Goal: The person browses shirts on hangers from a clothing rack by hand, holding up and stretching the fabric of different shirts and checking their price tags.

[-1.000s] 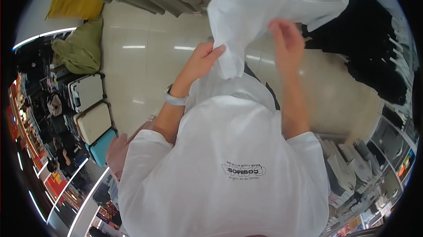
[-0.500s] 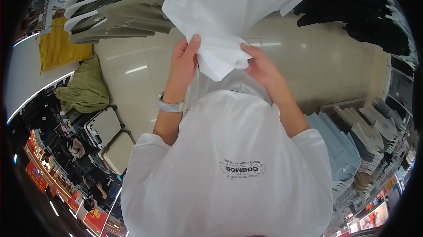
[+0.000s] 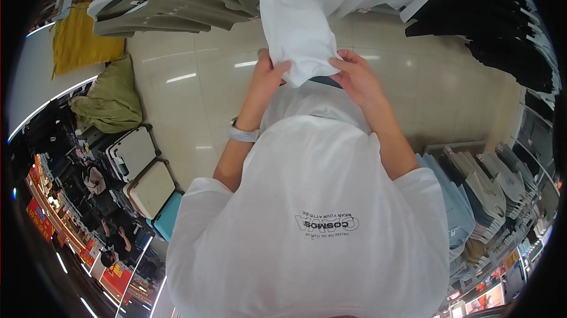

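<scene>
A white shirt (image 3: pixel 307 34) reaches down from the top of the view, its lower end narrowed and folded between my hands. My left hand (image 3: pixel 269 77) pinches that end at its left side, thumb on top and the other fingers partly hidden. On the right side of the same end, my right hand (image 3: pixel 356 77) grips the cloth between thumb and fingers. A watch (image 3: pixel 243 133) is on my left wrist. The shirt's upper part runs out of view, so how it is supported cannot be seen.
Olive shirts (image 3: pixel 195 2) hang on white hangers at upper left, black garments (image 3: pixel 472 16) at upper right. Suitcases (image 3: pixel 152 188) stand on the left, below a green cloth (image 3: pixel 112 99). Folded clothes on hangers (image 3: pixel 490 185) line the right. Another person (image 3: pixel 118 241) is far off at lower left.
The lower end of the white shirt has moved up and slightly right with both hands still on it. It now hangs straighter and less bunched. The camera view has shifted a little.
</scene>
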{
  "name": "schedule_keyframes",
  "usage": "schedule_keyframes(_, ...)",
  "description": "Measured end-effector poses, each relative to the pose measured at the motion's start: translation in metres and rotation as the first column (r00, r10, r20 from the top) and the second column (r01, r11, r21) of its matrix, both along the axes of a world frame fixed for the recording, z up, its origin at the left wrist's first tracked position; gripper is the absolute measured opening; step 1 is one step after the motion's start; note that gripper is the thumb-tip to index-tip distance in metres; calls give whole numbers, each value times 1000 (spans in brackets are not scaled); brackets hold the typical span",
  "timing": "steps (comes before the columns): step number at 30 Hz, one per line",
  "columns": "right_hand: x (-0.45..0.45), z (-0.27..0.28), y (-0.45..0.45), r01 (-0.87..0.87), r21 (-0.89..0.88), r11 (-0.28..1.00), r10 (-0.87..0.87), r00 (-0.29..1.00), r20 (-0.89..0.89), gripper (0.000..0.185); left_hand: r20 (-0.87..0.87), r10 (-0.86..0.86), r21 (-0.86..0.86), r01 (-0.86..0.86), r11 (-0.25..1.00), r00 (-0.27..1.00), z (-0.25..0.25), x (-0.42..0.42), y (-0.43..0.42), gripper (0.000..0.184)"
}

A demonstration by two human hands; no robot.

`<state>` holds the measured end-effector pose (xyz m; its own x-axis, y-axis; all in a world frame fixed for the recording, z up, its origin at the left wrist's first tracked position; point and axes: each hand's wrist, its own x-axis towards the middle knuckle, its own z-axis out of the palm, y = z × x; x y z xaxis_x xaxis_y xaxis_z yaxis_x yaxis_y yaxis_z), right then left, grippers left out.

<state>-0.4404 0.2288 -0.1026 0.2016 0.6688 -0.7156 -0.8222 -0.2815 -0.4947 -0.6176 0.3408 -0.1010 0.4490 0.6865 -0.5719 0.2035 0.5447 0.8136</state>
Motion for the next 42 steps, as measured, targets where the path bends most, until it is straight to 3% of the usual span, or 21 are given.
schedule_keyframes(2,-1,2,-1,-2,-11,1000,2,1000,2,20,-155,-181,-90,168,982,971,1,5,-6,47)
schedule_keyframes(5,0,-8,-5,-13,-26,1000,13,999,34,20,-176,-304,-168,276,946,936,1,8,-9,50)
schedule_keyframes(9,3,-18,-14,-3,2,1000,3,998,58,23,-123,-230,-244,196,950,965,-5,5,-16,42)
schedule_keyframes(11,2,-16,-17,-8,16,1000,8,999,52,24,13,-284,-170,282,944,959,-6,2,-15,33)
schedule_keyframes(15,1,-16,-20,9,54,998,-12,998,54,29,67,-306,-107,312,944,950,14,1,-15,30)
schedule_keyframes(19,6,-27,-25,38,51,998,-44,991,125,34,164,-300,-222,331,917,940,39,-16,-9,27)
schedule_keyframes(20,8,-27,-25,17,36,999,-21,992,122,37,225,-257,-236,308,922,940,45,-18,-10,25)
schedule_keyframes(25,-1,-30,-25,-127,38,991,122,986,114,42,208,-214,-216,258,942,954,66,-21,-14,23)
schedule_keyframes(30,0,-51,-29,-9,31,999,15,982,-190,41,242,-155,-220,209,953,958,64,-28,-17,23)
schedule_keyframes(31,0,-48,-28,-10,31,999,16,982,-189,41,174,-209,-196,242,950,962,64,-28,-18,22)
schedule_keyframes(34,-5,-27,-20,-10,50,999,27,937,-349,41,78,-290,-178,299,938,954,64,-27,-23,20)
schedule_keyframes(36,-12,-15,-14,-65,40,997,77,825,-560,43,55,-326,-181,330,926,944,60,-27,-23,19)
schedule_keyframes(38,-23,-10,-11,-167,56,984,171,843,-510,40,16,-392,-172,389,905,920,52,-31,-23,17)
schedule_keyframes(40,-29,-17,-9,-270,69,960,271,845,-460,38,-34,-342,-146,334,931,939,56,-24,-29,16)
schedule_keyframes(42,-33,-28,-6,-337,226,914,402,825,-397,34,-81,-289,-118,278,953,954,57,-22,-31,15)
